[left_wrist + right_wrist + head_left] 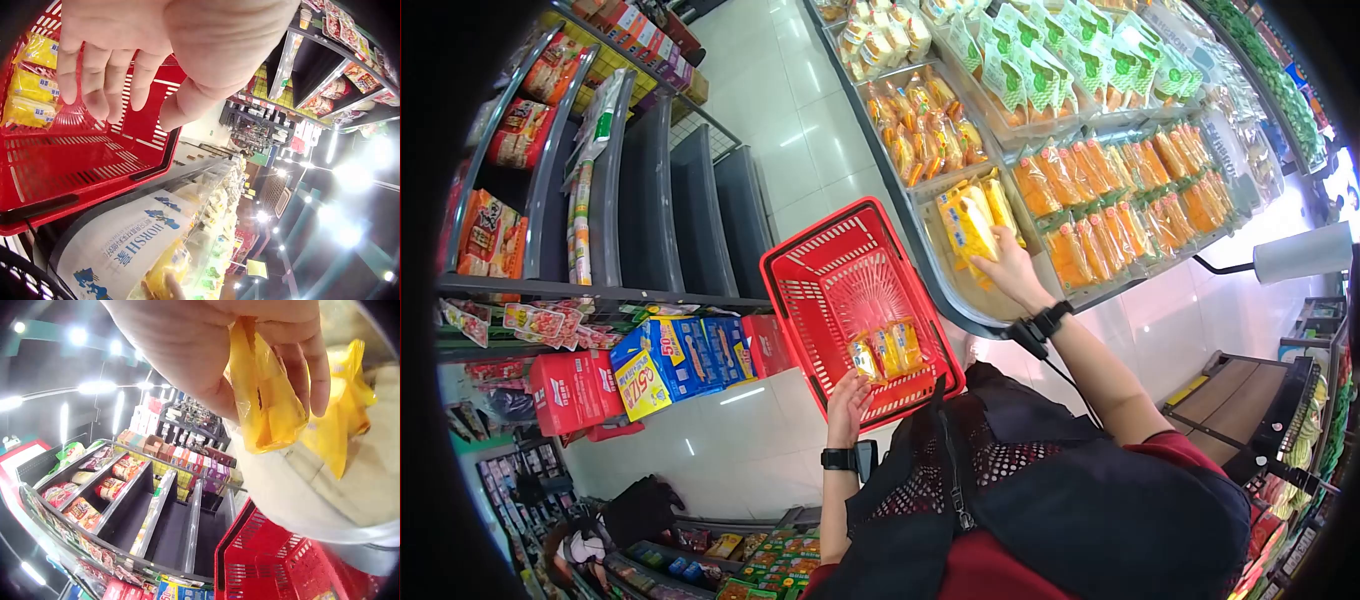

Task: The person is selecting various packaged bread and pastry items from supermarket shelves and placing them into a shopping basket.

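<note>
My right hand [1012, 272] pinches a yellow packaged snack [265, 403] between thumb and fingers, above the corner bin [956, 288] of the bakery display. More yellow packets [337, 412] lie in that bin beside the hand. A red shopping basket [778, 318] stands against the display's left side. Three yellow packets [898, 345] lie in a row on its floor at the near end. Over the basket's near left rim hovers my left hand [848, 402]. Its fingers hang loosely above the basket in the left wrist view, holding nothing.
Clear-walled bins of orange bread packets [1090, 235] and green-labelled bags [1050, 60] fill the display. Dark tiered shelves [690, 190] with red noodle packs rise at left, with blue and yellow cartons [675, 360] below. A plastic-bag roll [1303, 252] sits at right. Another person crouches at lower left.
</note>
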Motion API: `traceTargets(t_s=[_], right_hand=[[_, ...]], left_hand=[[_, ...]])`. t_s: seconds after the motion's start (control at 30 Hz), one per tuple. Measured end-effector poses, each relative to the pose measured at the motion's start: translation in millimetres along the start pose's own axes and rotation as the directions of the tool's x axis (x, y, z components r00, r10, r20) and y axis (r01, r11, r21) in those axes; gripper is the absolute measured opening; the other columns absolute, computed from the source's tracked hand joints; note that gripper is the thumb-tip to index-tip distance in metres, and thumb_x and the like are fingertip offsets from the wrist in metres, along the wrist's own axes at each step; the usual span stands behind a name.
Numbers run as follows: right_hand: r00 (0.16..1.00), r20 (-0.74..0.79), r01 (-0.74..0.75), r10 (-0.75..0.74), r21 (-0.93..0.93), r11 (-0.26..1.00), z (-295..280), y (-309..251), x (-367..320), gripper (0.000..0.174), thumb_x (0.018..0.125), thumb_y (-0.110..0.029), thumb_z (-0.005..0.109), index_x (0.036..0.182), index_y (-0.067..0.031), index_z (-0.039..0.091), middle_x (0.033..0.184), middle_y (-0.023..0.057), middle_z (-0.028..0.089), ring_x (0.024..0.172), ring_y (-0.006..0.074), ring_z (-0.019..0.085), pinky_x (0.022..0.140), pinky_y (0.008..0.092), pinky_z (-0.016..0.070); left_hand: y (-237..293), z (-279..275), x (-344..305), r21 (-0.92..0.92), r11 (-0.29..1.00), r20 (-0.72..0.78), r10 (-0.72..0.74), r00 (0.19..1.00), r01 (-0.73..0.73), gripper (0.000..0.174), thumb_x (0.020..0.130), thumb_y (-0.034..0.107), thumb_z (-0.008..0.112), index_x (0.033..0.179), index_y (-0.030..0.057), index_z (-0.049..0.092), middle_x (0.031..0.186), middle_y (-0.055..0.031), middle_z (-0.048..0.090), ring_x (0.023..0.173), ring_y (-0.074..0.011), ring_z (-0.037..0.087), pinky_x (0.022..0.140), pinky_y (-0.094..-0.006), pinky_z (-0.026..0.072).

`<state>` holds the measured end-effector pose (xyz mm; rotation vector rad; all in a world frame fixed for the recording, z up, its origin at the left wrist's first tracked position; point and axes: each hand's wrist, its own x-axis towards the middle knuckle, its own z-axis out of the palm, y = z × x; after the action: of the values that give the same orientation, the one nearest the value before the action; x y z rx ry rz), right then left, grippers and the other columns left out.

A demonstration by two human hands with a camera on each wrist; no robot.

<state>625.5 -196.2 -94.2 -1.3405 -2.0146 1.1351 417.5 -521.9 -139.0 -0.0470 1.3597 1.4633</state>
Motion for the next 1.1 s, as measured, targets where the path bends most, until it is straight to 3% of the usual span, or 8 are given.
traceTargets(t_s=[0.37, 0.5, 0.6, 0.63, 0.8, 0.97, 1.07, 1.1], right_hand=[[0.993, 0.121, 0.029, -0.012, -0.142, 0.989, 75, 24, 52, 0.059, 0.077, -0.025, 0.065, 0.117, 0.009, 0.037, 0.099, 0.0346, 0.056, 0.095, 0.0431, 0.057, 0.083, 0.0441, 0.0465], [0.958, 0.275, 0.018, 0.076, -0.325, 0.946, 60, 23, 58, 0.058, 0.076, -0.034, 0.064, 0.111, 0.0093, 0.047, 0.102, 0.0314, 0.057, 0.098, 0.0419, 0.057, 0.085, 0.0432, 0.0461], [0.949, 0.314, 0.051, 0.018, -0.21, 0.976, 39, 13, 43, 0.059, 0.077, -0.036, 0.063, 0.115, 0.0074, 0.051, 0.102, 0.0297, 0.059, 0.098, 0.0384, 0.058, 0.085, 0.042, 0.0464], [0.934, 0.355, 0.072, 0.023, -0.252, 0.965, 20, -3, 36, 0.054, 0.08, -0.032, 0.062, 0.118, 0.0042, 0.051, 0.103, 0.0218, 0.062, 0.093, 0.0276, 0.063, 0.081, 0.035, 0.0485], [0.924, 0.375, 0.083, -0.071, -0.016, 0.996, -28, -17, -23, 0.038, 0.085, -0.027, 0.061, 0.112, -0.0007, 0.057, 0.104, 0.0151, 0.063, 0.094, 0.0234, 0.062, 0.083, 0.0318, 0.0474], [0.816, 0.564, -0.263, 0.127, 0.167, 0.95, -58, -22, -87, 0.032, 0.092, -0.018, 0.053, 0.117, 0.0002, 0.054, 0.103, 0.0078, 0.063, 0.087, 0.0122, 0.061, 0.075, 0.0248, 0.0485], [0.765, 0.609, -0.391, 0.212, 0.177, 0.903, -58, -20, -116, 0.029, 0.091, -0.016, 0.054, 0.114, 0.0015, 0.055, 0.099, 0.0083, 0.065, 0.083, 0.0118, 0.061, 0.072, 0.0245, 0.0478], [0.751, 0.619, -0.422, 0.232, 0.18, 0.888, -56, -16, -124, 0.029, 0.091, -0.015, 0.054, 0.115, 0.0014, 0.055, 0.1, 0.0082, 0.064, 0.084, 0.0122, 0.062, 0.072, 0.0245, 0.0477]], left_hand=[[-20, -16, -23, -0.02, 1.0, -0.063, -0.002, 0.998, 0.001, 0.043, 0.09, 0.023, 0.053, 0.128, 0.0067, 0.041, 0.114, -0.0074, 0.055, 0.099, -0.0167, 0.054, 0.088, -0.0352, 0.0448], [-31, -19, -22, -0.047, 0.998, -0.102, -0.042, 0.994, 0.037, 0.038, 0.088, 0.021, 0.056, 0.122, 0.0064, 0.049, 0.108, -0.0054, 0.058, 0.093, -0.0143, 0.056, 0.08, -0.0301, 0.0474], [-35, -23, -10, -0.016, 0.995, -0.135, -0.096, 0.986, 0.094, 0.035, 0.089, 0.021, 0.056, 0.12, 0.0057, 0.052, 0.103, -0.0011, 0.06, 0.088, -0.0106, 0.057, 0.073, -0.0262, 0.047], [-35, -22, -2, 0.021, 0.995, -0.145, -0.098, 0.985, 0.102, 0.034, 0.089, 0.02, 0.055, 0.12, 0.0058, 0.052, 0.102, -0.0013, 0.061, 0.086, -0.0095, 0.057, 0.07, -0.0242, 0.0468], [-39, -23, 27, 0.191, 0.972, -0.178, -0.106, 0.978, 0.139, 0.03, 0.086, 0.02, 0.057, 0.112, 0.0054, 0.053, 0.089, -0.0006, 0.061, 0.077, -0.0075, 0.057, 0.064, -0.0204, 0.0452], [-73, -44, 93, 0.21, 0.963, -0.204, -0.125, 0.971, 0.168, 0.025, 0.083, 0.018, 0.058, 0.104, 0.0048, 0.059, 0.082, -0.0021, 0.061, 0.068, -0.0099, 0.058, 0.059, -0.0224, 0.0459], [-124, -67, 147, 0.417, 0.884, -0.28, -0.095, 0.955, 0.21, 0.027, 0.079, 0.021, 0.062, 0.097, 0.0019, 0.064, 0.074, -0.0053, 0.063, 0.062, -0.013, 0.058, 0.055, -0.0268, 0.0471], [-142, -81, 167, 0.583, 0.754, -0.267, -0.175, 0.948, 0.303, 0.036, 0.077, 0.023, 0.065, 0.104, 0.0002, 0.062, 0.085, -0.0093, 0.065, 0.072, -0.0168, 0.061, 0.065, -0.0289, 0.0492]])
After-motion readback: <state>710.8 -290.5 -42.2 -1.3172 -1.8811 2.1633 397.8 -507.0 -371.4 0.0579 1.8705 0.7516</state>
